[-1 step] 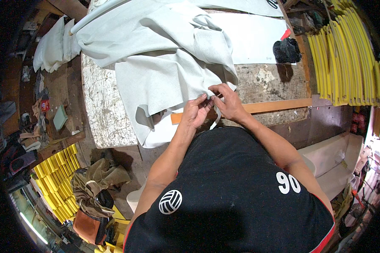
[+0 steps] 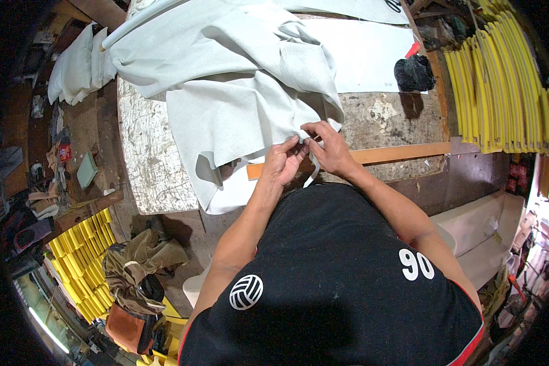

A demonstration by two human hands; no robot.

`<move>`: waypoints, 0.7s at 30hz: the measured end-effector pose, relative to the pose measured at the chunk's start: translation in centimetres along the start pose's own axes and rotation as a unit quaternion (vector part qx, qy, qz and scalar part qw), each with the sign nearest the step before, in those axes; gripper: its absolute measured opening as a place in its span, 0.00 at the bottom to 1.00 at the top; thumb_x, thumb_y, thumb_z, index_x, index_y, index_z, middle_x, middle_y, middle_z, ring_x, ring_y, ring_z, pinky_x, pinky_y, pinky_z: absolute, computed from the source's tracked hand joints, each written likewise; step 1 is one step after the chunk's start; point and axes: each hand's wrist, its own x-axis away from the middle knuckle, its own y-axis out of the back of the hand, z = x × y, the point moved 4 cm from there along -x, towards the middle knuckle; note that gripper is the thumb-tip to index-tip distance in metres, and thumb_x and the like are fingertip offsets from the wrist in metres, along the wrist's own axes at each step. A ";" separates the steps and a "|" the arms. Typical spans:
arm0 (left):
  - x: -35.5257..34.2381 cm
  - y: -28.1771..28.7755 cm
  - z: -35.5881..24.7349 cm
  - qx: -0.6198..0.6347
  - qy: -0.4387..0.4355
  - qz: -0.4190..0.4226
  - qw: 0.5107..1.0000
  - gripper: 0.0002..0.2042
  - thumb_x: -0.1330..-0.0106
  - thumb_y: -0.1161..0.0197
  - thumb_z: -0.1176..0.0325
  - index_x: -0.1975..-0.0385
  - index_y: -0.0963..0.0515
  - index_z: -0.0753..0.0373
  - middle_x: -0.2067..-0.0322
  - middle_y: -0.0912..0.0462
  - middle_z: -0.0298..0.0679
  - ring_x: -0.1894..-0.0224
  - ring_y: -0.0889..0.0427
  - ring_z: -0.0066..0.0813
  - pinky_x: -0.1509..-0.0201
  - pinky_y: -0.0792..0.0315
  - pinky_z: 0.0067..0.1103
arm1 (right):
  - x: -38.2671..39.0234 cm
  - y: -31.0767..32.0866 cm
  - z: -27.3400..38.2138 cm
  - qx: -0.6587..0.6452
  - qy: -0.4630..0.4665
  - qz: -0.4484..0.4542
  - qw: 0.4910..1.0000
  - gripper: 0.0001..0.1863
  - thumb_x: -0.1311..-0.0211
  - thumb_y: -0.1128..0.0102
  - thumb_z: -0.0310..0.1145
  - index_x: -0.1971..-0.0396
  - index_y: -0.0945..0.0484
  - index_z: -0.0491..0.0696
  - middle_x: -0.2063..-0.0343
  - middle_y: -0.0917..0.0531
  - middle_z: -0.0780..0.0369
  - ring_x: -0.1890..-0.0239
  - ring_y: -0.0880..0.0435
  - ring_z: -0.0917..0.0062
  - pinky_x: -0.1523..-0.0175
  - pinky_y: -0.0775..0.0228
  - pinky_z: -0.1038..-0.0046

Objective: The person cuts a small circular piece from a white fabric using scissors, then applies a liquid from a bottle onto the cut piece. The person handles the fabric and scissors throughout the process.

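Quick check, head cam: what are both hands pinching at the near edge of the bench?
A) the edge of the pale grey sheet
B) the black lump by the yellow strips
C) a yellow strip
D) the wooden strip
A: the left hand and right hand meet on the edge of the pale grey sheet; the black lump lies apart, far across the bench.

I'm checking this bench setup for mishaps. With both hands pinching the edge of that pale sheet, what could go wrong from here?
The left hand and right hand pinch the pale grey sheet at one small spot, so a sharp pull might tear or crease it there. Much of the sheet is heaped and overhangs the near edge of the worn workbench; it might slide off. The bunched folds could also drag the black lump, if they reach it.
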 end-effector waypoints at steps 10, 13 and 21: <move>-0.3 0.4 0.3 0.011 0.013 0.021 1.000 0.10 0.33 0.44 0.74 0.54 0.28 0.69 0.57 0.22 0.44 0.54 0.22 0.34 0.46 0.24 0.30 | -0.1 0.0 -0.1 -0.045 -0.046 -0.005 0.998 0.15 0.43 0.41 0.29 0.55 0.21 0.45 0.61 0.19 0.54 0.58 0.18 0.64 0.51 0.27 0.68; -0.5 0.7 0.4 0.018 0.024 0.042 0.999 0.10 0.33 0.43 0.74 0.54 0.28 0.69 0.57 0.21 0.43 0.54 0.21 0.34 0.47 0.25 0.30 | -0.2 -0.1 -0.5 -0.046 -0.069 0.007 0.997 0.15 0.44 0.40 0.31 0.56 0.21 0.45 0.61 0.18 0.54 0.59 0.18 0.65 0.51 0.27 0.68; 0.1 -0.1 0.0 -0.041 0.012 0.003 0.999 0.09 0.33 0.41 0.71 0.56 0.25 0.68 0.63 0.20 0.42 0.58 0.21 0.32 0.51 0.24 0.27 | -0.2 0.1 -0.9 -0.064 -0.102 0.030 0.992 0.17 0.44 0.39 0.34 0.55 0.20 0.44 0.63 0.16 0.54 0.61 0.17 0.68 0.52 0.26 0.70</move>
